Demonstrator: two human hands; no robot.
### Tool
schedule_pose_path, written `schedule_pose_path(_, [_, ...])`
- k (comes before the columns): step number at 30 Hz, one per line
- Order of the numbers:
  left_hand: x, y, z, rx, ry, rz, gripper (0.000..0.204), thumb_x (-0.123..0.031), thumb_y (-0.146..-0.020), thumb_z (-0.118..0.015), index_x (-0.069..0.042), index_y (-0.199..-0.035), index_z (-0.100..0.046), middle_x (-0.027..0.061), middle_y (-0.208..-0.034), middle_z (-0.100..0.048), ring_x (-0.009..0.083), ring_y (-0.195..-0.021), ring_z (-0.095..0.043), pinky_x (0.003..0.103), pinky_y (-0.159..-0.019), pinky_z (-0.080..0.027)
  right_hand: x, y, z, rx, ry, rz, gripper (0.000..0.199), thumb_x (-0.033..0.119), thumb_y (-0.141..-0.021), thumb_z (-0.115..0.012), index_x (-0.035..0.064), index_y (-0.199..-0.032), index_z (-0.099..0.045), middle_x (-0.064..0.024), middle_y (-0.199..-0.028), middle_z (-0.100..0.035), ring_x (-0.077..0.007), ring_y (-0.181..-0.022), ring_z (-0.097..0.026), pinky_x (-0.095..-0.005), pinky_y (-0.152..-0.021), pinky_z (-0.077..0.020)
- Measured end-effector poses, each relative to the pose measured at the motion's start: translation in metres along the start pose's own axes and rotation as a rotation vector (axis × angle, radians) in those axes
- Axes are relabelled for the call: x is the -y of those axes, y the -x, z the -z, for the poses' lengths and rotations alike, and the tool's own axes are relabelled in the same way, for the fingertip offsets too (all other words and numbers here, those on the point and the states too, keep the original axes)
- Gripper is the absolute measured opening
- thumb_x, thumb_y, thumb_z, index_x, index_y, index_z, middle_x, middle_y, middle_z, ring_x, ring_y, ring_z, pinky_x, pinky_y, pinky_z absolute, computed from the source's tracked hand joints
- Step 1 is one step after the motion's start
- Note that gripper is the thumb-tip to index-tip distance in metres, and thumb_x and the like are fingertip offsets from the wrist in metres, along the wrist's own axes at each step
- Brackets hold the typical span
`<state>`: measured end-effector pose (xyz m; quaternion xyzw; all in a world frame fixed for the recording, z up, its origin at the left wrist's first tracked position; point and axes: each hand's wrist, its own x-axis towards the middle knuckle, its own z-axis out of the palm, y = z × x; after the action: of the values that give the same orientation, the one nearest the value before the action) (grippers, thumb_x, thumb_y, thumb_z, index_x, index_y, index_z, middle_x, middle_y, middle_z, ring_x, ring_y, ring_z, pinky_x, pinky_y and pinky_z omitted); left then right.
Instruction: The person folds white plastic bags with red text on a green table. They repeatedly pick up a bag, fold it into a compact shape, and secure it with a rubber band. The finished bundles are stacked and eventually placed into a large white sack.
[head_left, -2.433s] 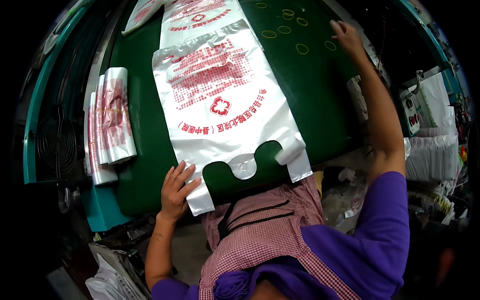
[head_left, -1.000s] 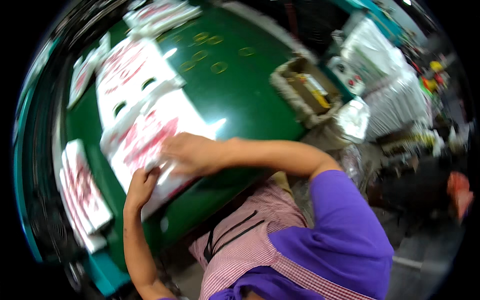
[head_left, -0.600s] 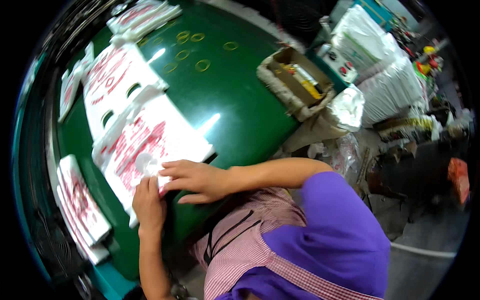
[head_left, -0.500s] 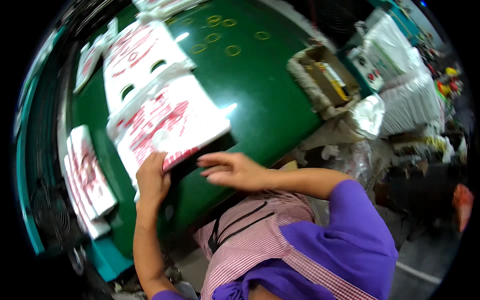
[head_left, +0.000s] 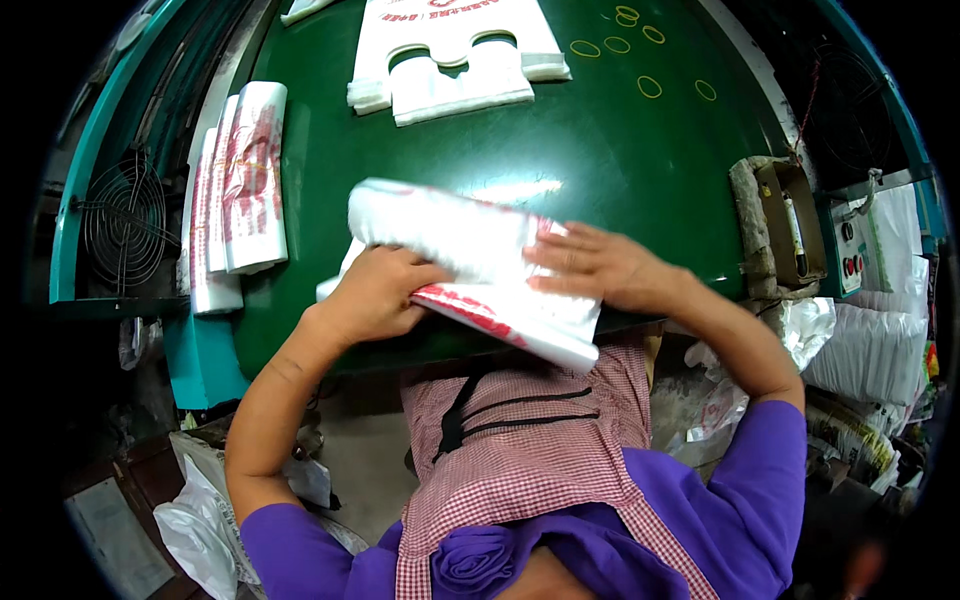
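Note:
A stack of white plastic bags with red print (head_left: 450,235) lies partly folded over at the near edge of the green table. My left hand (head_left: 375,295) is closed on its left part, the fingers curled over the fold. Over the right part, my right hand (head_left: 615,268) rests with its fingers stretched out, slightly blurred. One rolled corner of the stack sticks out toward the apron. Farther back lies another flat stack of bags (head_left: 460,98) with cut-out handles.
Folded bundles of bags (head_left: 255,180) lie along the left side of the green table (head_left: 330,130). Several yellow rubber bands (head_left: 649,87) are scattered at the far right. A worn open box (head_left: 755,220) holding a pen-like item stands at the right edge, beside a button panel (head_left: 848,262).
The nearest stack, flat before, is now folded over and apart from the stack behind it. My right hand has come down onto it. The view has turned.

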<state>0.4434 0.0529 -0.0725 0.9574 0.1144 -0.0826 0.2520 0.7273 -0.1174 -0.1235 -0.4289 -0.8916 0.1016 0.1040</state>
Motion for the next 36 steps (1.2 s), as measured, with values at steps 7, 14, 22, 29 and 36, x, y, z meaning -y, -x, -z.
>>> schedule_pose_path(7, [0.000, -0.044, 0.026, -0.042, -0.233, -0.099, 0.024, -0.010, -0.067, -0.067, -0.007, -0.090, -0.069, 0.0142, -0.136, -0.049, 0.0362, -0.126, -0.042, 0.057, -0.109, -0.024, -0.029, -0.016, 0.039, 0.172, -0.047, -0.023, 0.046, 0.023, -0.086, -0.055, 0.0161, -0.131, -0.052, -0.0077, -0.147, -0.038, -0.0318, -0.140, -0.027, -0.0422, -0.115, -0.0216])
schedule_pose_path(14, [-0.042, 0.000, -0.026, -0.148, -0.267, -0.059, 0.042, -0.012, -0.070, -0.064, -0.005, -0.111, -0.059, 0.0160, -0.121, -0.060, 0.0351, -0.109, -0.056, 0.045, -0.091, -0.043, 0.059, -0.020, 0.036, 0.158, 0.031, -0.327, 0.083, 0.048, -0.074, -0.072, -0.0033, -0.133, -0.043, -0.0285, -0.132, -0.047, -0.0428, -0.132, -0.035, -0.0464, -0.109, -0.0300])
schedule_pose_path(22, [0.017, -0.016, -0.002, -0.290, -0.109, 0.393, 0.024, -0.025, -0.084, -0.064, -0.008, -0.101, -0.065, 0.0162, -0.091, -0.064, 0.0358, -0.083, -0.061, 0.043, -0.070, -0.049, -0.022, -0.040, 0.033, -0.154, -0.333, -0.763, 0.032, 0.031, -0.083, -0.069, 0.0002, -0.090, -0.065, -0.0118, -0.074, -0.066, -0.0256, -0.064, -0.061, -0.0369, -0.061, -0.0468])
schedule_pose_path(29, [-0.006, -0.047, -0.009, -0.118, 0.138, 0.204, 0.067, -0.042, -0.069, -0.077, -0.006, -0.122, -0.055, 0.0165, -0.112, -0.060, 0.0321, -0.101, -0.058, 0.039, -0.086, -0.046, -0.150, -0.006, 0.053, -0.667, -0.234, -0.896, 0.040, 0.028, -0.080, -0.072, 0.0007, -0.108, -0.064, -0.0182, -0.110, -0.063, -0.0271, -0.097, -0.063, -0.0371, -0.081, -0.0509])
schedule_pose_path(36, [-0.032, -0.012, -0.025, -0.205, 0.600, 0.196, 0.049, -0.025, -0.082, -0.069, 0.005, -0.118, -0.055, 0.0192, -0.116, -0.057, 0.0262, -0.101, -0.059, 0.034, -0.087, -0.046, -0.159, 0.015, 0.060, -0.616, -0.129, -0.954, 0.015, 0.015, -0.087, -0.061, 0.0015, -0.091, -0.063, -0.0139, -0.087, -0.066, -0.0268, -0.081, -0.064, -0.0363, -0.072, -0.0497])
